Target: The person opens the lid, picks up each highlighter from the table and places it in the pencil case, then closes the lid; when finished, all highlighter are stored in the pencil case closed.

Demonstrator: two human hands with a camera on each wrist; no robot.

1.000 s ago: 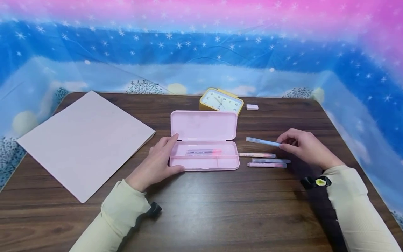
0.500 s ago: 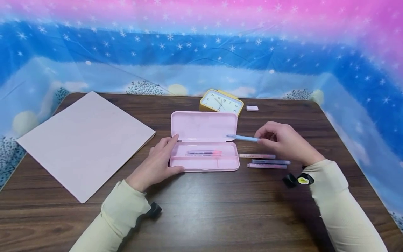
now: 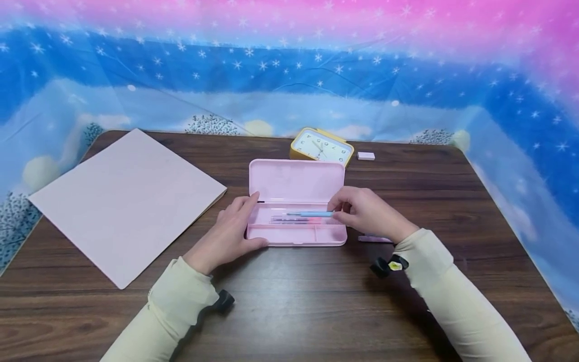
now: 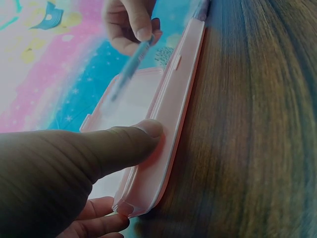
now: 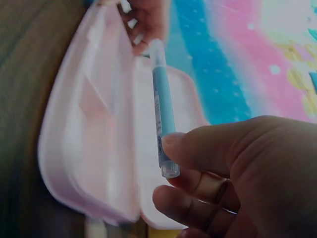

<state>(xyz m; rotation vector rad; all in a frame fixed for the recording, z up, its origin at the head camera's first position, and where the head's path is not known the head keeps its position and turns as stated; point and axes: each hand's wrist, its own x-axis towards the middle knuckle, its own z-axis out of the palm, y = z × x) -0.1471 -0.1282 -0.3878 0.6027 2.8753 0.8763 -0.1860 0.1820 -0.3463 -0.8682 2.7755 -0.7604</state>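
A pink pencil case (image 3: 296, 181) stands with its lid up in the middle of the table. My left hand (image 3: 226, 231) grips its left end, the thumb (image 4: 141, 136) against the front wall and the fingers behind. Between thumb and fingertips, my right hand (image 3: 368, 213) pinches a light-blue pen (image 5: 166, 106) near one end; its clear cap points left. In the head view this pen hovers over the long rear compartment, above several purple and pink pens (image 3: 294, 220) lying there. The two front compartments hold nothing. A pinkish pen (image 3: 373, 239) shows on the table below my right hand, partly hidden.
Behind the raised lid lies a yellow alarm clock (image 3: 322, 146), with a small white eraser (image 3: 366, 156) to its right. A large pale square board (image 3: 128, 206) covers the left part of the brown table (image 3: 289, 306). A snowflake-patterned cloth (image 3: 280, 65) hangs around the back.
My right hand has carried the blue pen leftward from the table's right side to over the pencil case. The left hand keeps its grip on the case's end.
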